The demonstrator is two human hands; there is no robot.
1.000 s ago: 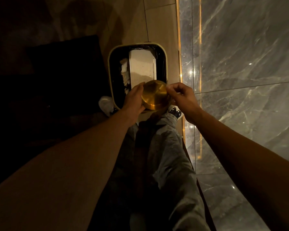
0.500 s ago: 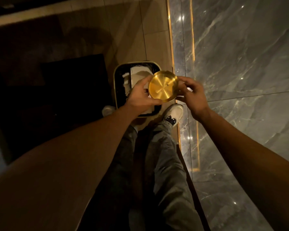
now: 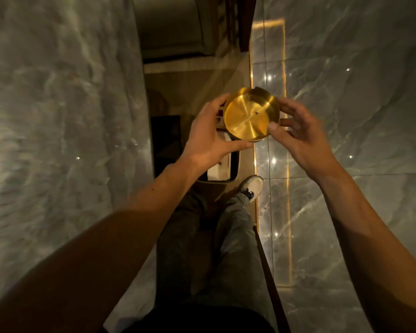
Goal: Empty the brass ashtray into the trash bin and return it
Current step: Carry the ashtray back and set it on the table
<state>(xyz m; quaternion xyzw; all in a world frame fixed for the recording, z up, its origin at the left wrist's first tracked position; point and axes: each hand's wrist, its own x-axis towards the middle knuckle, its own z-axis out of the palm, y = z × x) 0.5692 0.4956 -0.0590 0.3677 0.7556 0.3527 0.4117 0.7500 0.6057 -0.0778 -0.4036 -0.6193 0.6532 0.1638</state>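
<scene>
The round brass ashtray [image 3: 250, 114] is held up in front of me, its shiny inside facing the camera with only a small dark speck in it. My left hand [image 3: 209, 138] grips its left and lower rim. My right hand [image 3: 300, 133] touches the right rim with thumb and fingertips, its other fingers spread. The trash bin [image 3: 235, 164] stands on the floor below, mostly hidden by my left hand; white paper shows inside it.
A grey marble surface [image 3: 58, 128] fills the left. Polished marble wall panels with a lit gold strip [image 3: 286, 116] rise on the right. My legs and a white shoe [image 3: 252, 186] are below, beside the bin. A dark box [image 3: 165, 140] sits left of the bin.
Both hands have lifted the ashtray up and away from the bin, turning its inside toward me. The view has swung so the marble surface now fills the left.
</scene>
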